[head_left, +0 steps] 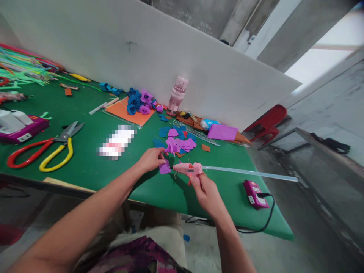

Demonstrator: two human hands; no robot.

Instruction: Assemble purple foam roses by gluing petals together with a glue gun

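Observation:
My left hand pinches a small purple foam petal just above the green table. My right hand grips a pink glue gun whose nozzle points left and almost touches the petal. A long clear glue stick juts out of the gun's back toward the right. Just beyond my hands lies a heap of purple and blue cut petals.
Red and yellow scissors lie at the left near a purple box. Finished blue and purple foam flowers sit on an orange sheet. A pink bottle stands by the white board. A magenta power adapter sits near the right edge.

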